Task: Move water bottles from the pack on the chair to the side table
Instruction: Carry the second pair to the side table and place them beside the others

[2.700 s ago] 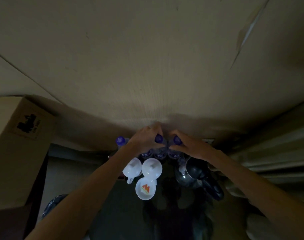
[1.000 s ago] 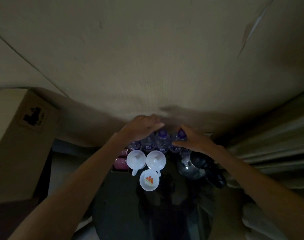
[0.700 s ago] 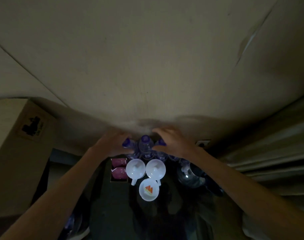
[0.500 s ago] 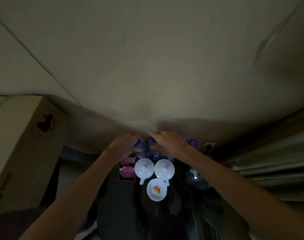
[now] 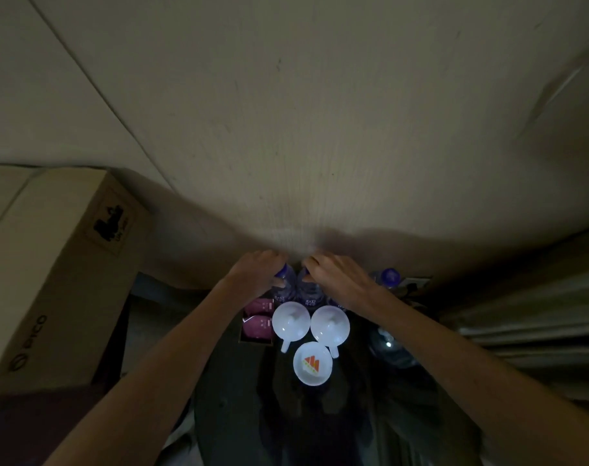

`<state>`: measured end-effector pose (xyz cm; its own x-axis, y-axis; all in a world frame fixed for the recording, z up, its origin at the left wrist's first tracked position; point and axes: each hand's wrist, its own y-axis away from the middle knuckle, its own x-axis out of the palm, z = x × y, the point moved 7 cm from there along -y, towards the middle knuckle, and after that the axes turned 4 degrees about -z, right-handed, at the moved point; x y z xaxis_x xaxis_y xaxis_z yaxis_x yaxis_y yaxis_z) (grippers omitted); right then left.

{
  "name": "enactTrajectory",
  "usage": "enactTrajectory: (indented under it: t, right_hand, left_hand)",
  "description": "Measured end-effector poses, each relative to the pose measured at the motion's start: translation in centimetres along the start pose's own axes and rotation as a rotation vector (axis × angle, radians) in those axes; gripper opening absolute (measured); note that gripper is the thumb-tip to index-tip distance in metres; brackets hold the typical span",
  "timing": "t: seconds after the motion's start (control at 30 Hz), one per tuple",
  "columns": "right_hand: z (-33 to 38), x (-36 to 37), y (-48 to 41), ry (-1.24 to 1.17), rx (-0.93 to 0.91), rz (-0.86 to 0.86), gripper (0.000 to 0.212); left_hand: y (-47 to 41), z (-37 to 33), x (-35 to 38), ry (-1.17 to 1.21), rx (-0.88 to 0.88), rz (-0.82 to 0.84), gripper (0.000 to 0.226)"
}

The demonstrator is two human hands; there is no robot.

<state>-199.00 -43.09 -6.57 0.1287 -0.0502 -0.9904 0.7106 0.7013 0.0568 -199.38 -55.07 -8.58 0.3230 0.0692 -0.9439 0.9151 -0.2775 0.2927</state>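
Water bottles point(image 5: 308, 290) stand against the wall – left hand point(image 5: 254, 274) and right hand point(image 5: 336, 275) each grip one atop the dark desk point(image 5: 232, 398).

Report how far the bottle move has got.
Done: water bottles with purple caps already stand at the side table's far edge, behind two white cups. In hand: left hand and right hand rest atop two bottles. Left: unclear; the chair's pack is out of view.

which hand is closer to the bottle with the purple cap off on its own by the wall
Right. The right hand lies just left of that lone bottle; the left hand is farther left, over the other bottles.
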Motion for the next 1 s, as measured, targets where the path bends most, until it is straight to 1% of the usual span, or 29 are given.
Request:
enactTrajectory:
  t: [0.13, 0.27, 0.4, 0.47, 0.53, 0.57, 0.63, 0.7, 0.77, 0.83, 0.9, 1.0]
  right_hand:
    - [-0.1, 0.5, 0.0, -0.024, -0.006, -0.029, 0.021]
    - [-0.6, 0.2, -0.1, -0.112, 0.014, -0.069, 0.023]
    - [-1.3, -0.3, 0.1, -0.242, 0.058, 0.014, 0.035]
    - [-2.4, -1.3, 0.6, -0.405, 0.130, -0.001, 0.044]
    - [-4.9, -2.5, 1.7, -0.565, 0.273, -0.074, 0.042]
    - [-6.4, -2.9, 2.5, -0.583, 0.333, -0.112, 0.040]
    - [-9.5, -2.9, 4.7, -0.510, 0.410, -0.112, 0.042]
    - [-11.7, -2.0, 6.9, -0.411, 0.471, -0.017, 0.052]
    - [-12.9, -0.6, 8.5, -0.388, 0.525, 0.093, 0.059]
    - [-13.1, 0.8, 9.4, -0.400, 0.530, 0.174, 0.057]
    - [-12.8, 1.6, 9.8, -0.385, 0.497, 0.198, 0.051]
    - [-12.4, 2.0, 9.8, -0.384, 0.486, 0.140, 0.044]
  left_hand:
    - [0.0, 0.3, -0.2, 0.003, -0.024, 0.000, 0.043]
    - [-0.1, 0.0, -0.6, -0.020, 0.006, -0.004, 0.044]
    - [-0.1, -0.3, -0.9, -0.011, 0.024, -0.002, 0.044]
    - [-0.3, -0.4, -0.9, -0.031, 0.026, 0.011, 0.047]
    - [-0.6, -0.7, -1.2, -0.051, 0.037, 0.029, 0.053]
    - [-0.9, -1.1, -1.5, -0.041, 0.050, 0.025, 0.056]
    - [-1.6, -2.7, -2.3, -0.008, 0.119, -0.019, 0.061]
    - [-2.2, -5.2, -3.1, 0.033, 0.237, -0.063, 0.065]
    - [-2.5, -8.0, -3.2, 0.049, 0.352, -0.068, 0.064]
    - [-2.8, -10.4, -3.0, 0.004, 0.420, -0.068, 0.060]
    - [-3.3, -12.3, -2.4, -0.062, 0.421, -0.057, 0.059]
    - [-4.0, -13.6, -1.8, -0.157, 0.355, -0.014, 0.053]
